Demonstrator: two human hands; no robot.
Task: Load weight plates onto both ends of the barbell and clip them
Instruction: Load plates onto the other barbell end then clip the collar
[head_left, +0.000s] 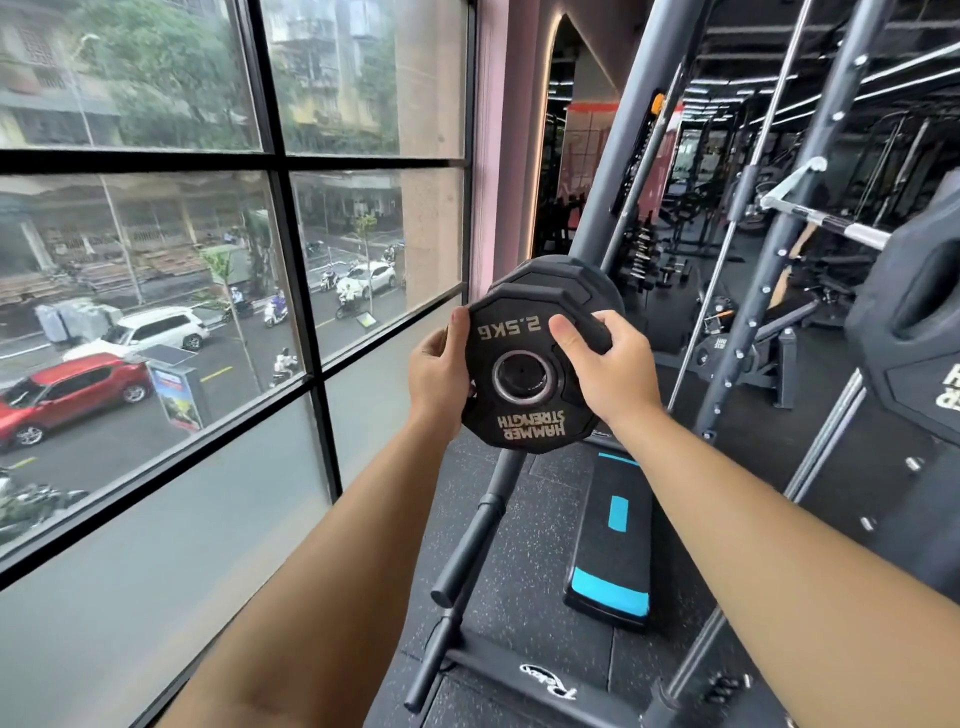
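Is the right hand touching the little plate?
Touching. The head view shows the right hand gripping the plate, thumb on its face, fingers curled round its rim.

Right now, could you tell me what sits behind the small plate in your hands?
A larger black plate; only its top edge shows. The small plate covers the rest.
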